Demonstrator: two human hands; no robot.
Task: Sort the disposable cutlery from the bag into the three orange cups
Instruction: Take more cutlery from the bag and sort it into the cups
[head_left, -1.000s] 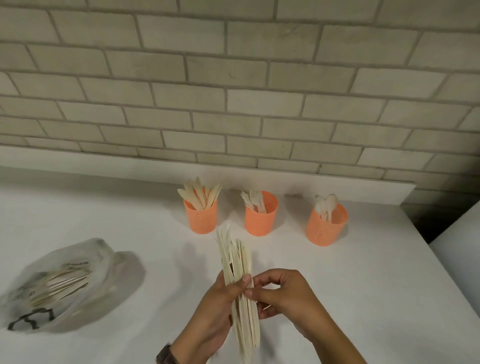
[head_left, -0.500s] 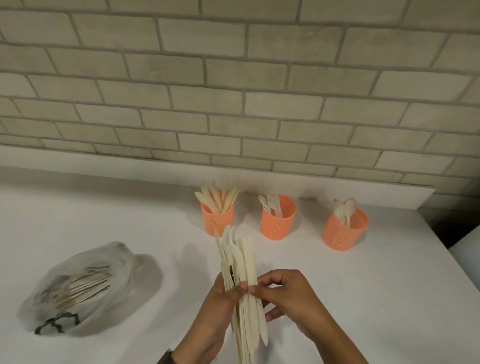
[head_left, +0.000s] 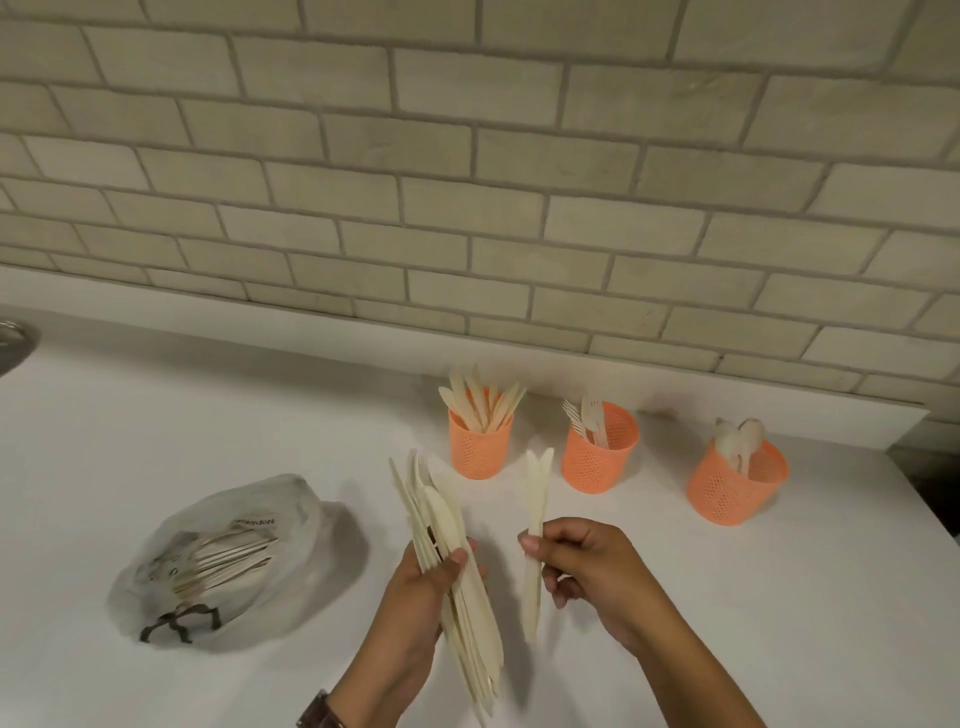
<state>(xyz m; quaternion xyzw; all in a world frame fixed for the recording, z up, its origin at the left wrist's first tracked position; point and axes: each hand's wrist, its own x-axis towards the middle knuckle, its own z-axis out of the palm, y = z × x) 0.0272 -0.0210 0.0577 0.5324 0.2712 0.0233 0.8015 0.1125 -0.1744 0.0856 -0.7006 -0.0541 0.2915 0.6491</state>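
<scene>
head view: i hold a bundle (head_left: 457, 582) of pale cutlery clenched upright in my left hand (head_left: 415, 608), thumb pressed across the front so the pieces stay fanned and readable. my right hand (head_left: 592, 566) pinches two knives (head_left: 535, 525) just beside the bundle, tips up and slightly splayed, apart from the rest, which i judge is a pair picked out for one cup. on the white counter (head_left: 779, 623) near the wall stand the three orange cups: the left cup (head_left: 480, 447) bristles with knives, the middle cup (head_left: 600, 452) holds forks, the right cup (head_left: 737, 486) holds spoons, each type kept to itself. the bag (head_left: 223, 561) lies well to the left, mouth slack, more cutlery showing through the plastic, so sorting looks partway done. only this one view.
</scene>
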